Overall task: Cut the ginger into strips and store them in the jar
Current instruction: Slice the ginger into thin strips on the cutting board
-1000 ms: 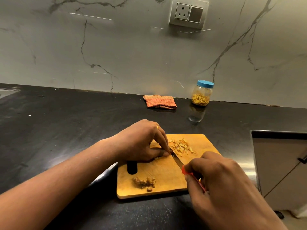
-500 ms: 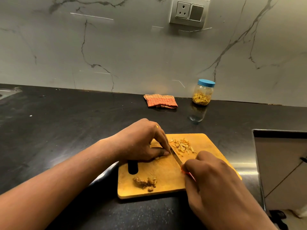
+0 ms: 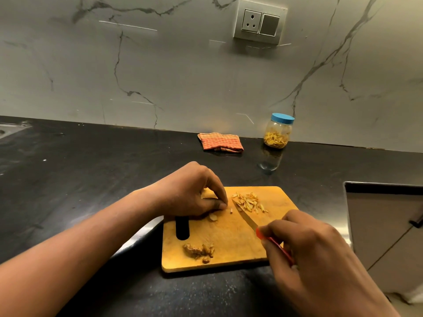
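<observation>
A wooden cutting board (image 3: pixel 231 239) lies on the black counter. My left hand (image 3: pixel 194 193) presses a small ginger piece (image 3: pixel 212 217) onto the board with its fingertips. My right hand (image 3: pixel 306 252) grips a red-handled knife (image 3: pixel 246 217), whose blade tip rests beside a pile of cut ginger strips (image 3: pixel 249 202). A lump of uncut ginger (image 3: pixel 199 250) sits near the board's front edge. The jar (image 3: pixel 278 131), with a blue lid on and ginger strips inside, stands at the back by the wall.
A folded orange checked cloth (image 3: pixel 220 143) lies left of the jar. The counter's edge and a cabinet front (image 3: pixel 384 225) are at the right. A wall socket (image 3: pixel 259 21) is above. A sink corner (image 3: pixel 9 129) shows at far left.
The knife blade has swung away from my left fingertips to the right, toward the strip pile. A small cut bit now lies between them. My left hand has stayed put.
</observation>
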Available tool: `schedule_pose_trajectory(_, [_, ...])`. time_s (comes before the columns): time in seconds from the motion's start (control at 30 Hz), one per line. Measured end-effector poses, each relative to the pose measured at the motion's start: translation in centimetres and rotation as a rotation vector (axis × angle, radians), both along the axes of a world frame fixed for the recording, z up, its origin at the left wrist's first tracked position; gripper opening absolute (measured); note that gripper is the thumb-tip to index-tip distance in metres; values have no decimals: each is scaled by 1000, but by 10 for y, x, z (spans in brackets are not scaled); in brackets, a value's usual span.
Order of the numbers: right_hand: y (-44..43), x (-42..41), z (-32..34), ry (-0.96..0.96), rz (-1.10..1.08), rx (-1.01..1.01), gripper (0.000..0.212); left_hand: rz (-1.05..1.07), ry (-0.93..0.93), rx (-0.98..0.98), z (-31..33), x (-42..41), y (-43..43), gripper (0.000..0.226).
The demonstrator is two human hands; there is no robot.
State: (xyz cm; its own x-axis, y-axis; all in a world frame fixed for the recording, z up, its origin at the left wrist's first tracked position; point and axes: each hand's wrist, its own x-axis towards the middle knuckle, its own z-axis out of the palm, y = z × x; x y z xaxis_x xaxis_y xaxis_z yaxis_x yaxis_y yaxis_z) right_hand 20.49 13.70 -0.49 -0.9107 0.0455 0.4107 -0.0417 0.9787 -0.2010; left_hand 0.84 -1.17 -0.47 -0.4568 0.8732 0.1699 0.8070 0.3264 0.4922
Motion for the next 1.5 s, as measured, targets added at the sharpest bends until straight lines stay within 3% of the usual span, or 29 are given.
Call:
schedule_pose_trajectory(0.17, [3, -3, -5, -25, 0, -7, 15, 26, -30, -7, 5, -2, -4, 13])
schedule_pose_trajectory(0.57, [-1, 20, -6, 127, 34, 81, 17, 41, -38, -77, 8, -5, -7, 13])
schedule_pose_trajectory(1.17, [-3, 10, -14, 136, 13, -54, 13, -45, -181, -175, 19, -8, -18, 10])
schedule_pose_trajectory(1.5, [16, 5, -7, 72, -33, -80, 16, -67, -146, -178, 16, -7, -15, 16])
